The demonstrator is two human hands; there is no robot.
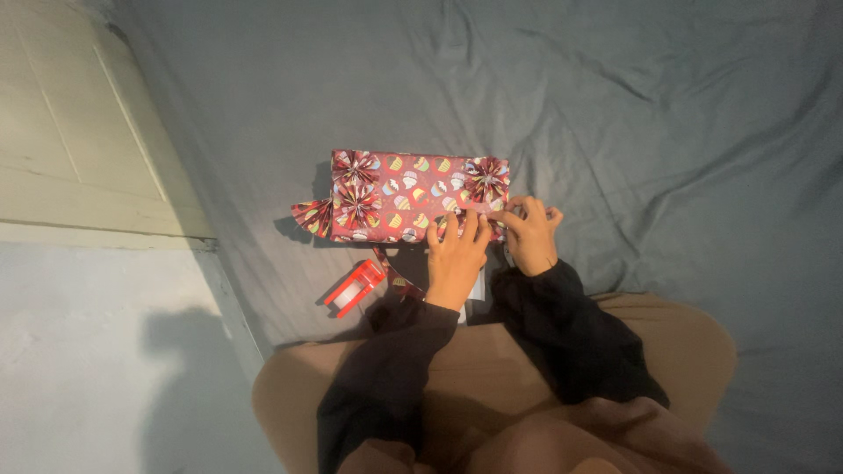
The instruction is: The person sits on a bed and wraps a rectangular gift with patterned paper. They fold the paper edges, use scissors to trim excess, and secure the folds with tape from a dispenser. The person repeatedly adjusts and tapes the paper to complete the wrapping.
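A rectangular box wrapped in red paper with a cupcake pattern [406, 193] lies on a grey sheet [615, 105]. Folded paper fans in the same paper sit on it: two at its left end [354, 167], one at the top right [486, 178], and another sticks out past the left edge [312, 216]. My left hand [457, 254] and my right hand [531, 235] meet at the box's near right corner, fingers pinching a paper fan [479, 215] against it. That fan is mostly hidden under my fingers. Both arms wear dark sleeves.
A red and white tape dispenser [354, 287] lies on the sheet left of my left wrist. A strip of wrapping paper [392, 274] lies beside it. A pale wall [70, 132] and light floor run along the left. My legs in brown cloth fill the bottom.
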